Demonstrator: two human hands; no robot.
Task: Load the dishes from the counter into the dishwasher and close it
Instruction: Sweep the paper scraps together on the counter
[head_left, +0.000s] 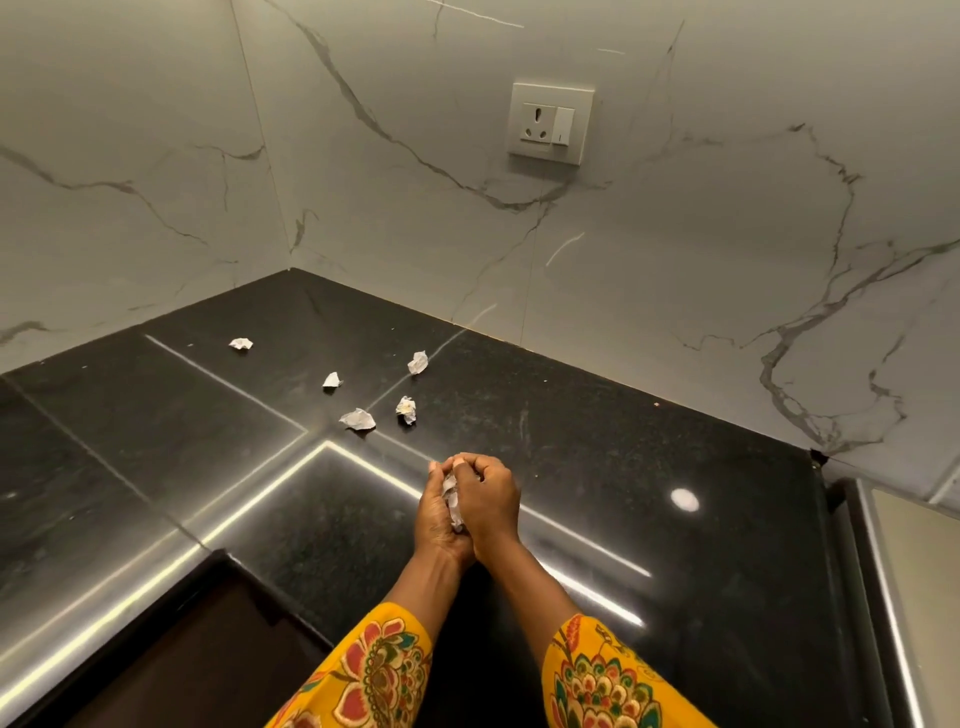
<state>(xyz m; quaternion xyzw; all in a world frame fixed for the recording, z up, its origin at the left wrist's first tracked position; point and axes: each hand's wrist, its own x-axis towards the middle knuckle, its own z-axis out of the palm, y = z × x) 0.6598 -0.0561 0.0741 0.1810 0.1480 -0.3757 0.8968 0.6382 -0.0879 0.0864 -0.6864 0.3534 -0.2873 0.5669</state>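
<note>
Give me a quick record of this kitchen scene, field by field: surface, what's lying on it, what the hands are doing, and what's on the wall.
surface: black polished counter, corner of marble-look walls
loose items: five crumpled paper scraps lying apart on the counter
left hand: cupped round crumpled paper
right hand: curled over the same paper
wall: socket with switch
dishes: none in view
dishwasher: not in view
</note>
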